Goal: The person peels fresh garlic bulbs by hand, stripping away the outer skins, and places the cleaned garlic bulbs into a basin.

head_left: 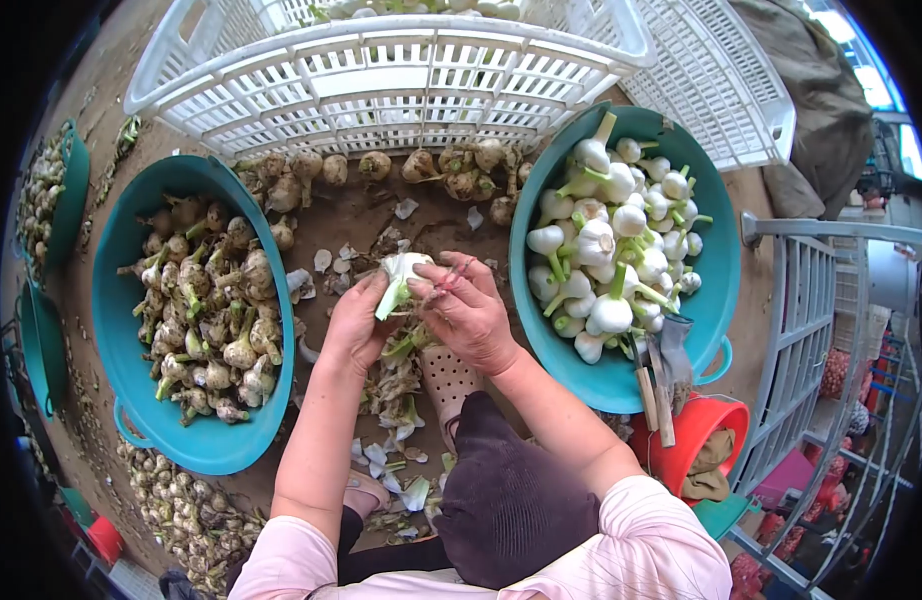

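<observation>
My left hand [353, 322] grips a white garlic bulb [399, 272] by its green stalk, over the dirt floor. My right hand [463, 312] pinches the bulb's skin from the right, fingers closed on it. A teal basin [131, 380] on my left holds several dirty, unpeeled garlic bulbs [206, 305]. On my right, another teal basin [721, 270] holds several clean white bulbs [616, 240] with green stalks. Peeled skins and stalk scraps [396, 385] lie under my hands.
A white plastic crate [401, 75] stands ahead, a row of dirty bulbs [381, 170] along its foot. A red bucket [696, 440] with tool handles sits beside the right basin. Loose garlic [176, 500] lies at lower left. A metal rack [811, 330] is at right.
</observation>
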A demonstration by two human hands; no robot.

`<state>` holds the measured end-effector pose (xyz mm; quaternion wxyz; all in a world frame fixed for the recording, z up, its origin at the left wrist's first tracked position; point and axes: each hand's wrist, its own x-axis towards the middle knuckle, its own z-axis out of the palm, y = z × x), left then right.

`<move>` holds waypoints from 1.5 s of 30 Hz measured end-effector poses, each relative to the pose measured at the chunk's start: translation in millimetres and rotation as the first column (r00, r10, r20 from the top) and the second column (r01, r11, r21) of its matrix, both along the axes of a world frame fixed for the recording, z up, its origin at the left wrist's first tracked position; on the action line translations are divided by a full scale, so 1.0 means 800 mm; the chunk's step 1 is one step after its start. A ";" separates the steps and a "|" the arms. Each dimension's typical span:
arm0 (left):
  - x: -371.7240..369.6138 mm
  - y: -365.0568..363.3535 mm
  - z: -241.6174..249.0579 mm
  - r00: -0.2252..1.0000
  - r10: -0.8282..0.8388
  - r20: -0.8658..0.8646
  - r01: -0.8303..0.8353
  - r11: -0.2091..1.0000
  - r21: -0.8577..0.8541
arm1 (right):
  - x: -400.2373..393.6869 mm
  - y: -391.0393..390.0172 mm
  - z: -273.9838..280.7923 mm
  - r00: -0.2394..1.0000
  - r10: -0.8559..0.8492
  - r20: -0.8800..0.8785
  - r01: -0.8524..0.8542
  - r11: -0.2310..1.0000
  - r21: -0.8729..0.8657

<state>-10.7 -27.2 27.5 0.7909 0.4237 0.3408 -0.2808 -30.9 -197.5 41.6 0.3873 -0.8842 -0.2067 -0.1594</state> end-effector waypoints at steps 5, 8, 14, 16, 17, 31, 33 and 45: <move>-0.004 -0.002 -0.013 0.994 -0.033 0.107 0.043 0.994 -0.096 | 0.012 0.002 -0.007 0.991 0.058 -0.123 -0.055 0.998 0.026; -0.006 -0.002 0.001 0.990 -0.053 0.131 0.052 0.999 0.013 | 0.017 0.005 -0.013 0.986 0.109 -0.125 -0.105 0.994 0.042; -0.024 0.035 0.045 0.563 -0.610 0.557 0.438 0.792 0.425 | 0.025 0.009 -0.019 0.738 0.408 -0.537 0.571 0.046 0.820; -0.030 0.031 0.068 -0.004 -0.928 0.372 0.637 0.284 0.717 | 0.041 0.000 -0.018 0.742 0.290 -0.605 0.626 0.023 0.779; -0.037 0.027 0.073 -0.212 -0.951 0.225 0.560 0.070 0.826 | 0.046 -0.005 -0.017 0.752 0.210 -0.624 0.616 0.110 0.780; 0.004 -0.015 0.058 0.430 -0.705 0.564 -0.142 0.565 0.813 | 0.016 0.005 0.013 0.902 -0.004 -0.433 0.284 0.759 0.585; 0.006 -0.014 0.057 0.436 -0.745 0.505 -0.067 0.532 0.844 | 0.013 0.006 0.011 0.889 -0.002 -0.458 0.305 0.749 0.588; -0.040 0.033 0.050 -0.356 -0.934 -0.015 0.338 -0.144 0.930 | 0.033 -0.029 -0.043 0.618 0.210 -0.758 0.718 0.242 0.652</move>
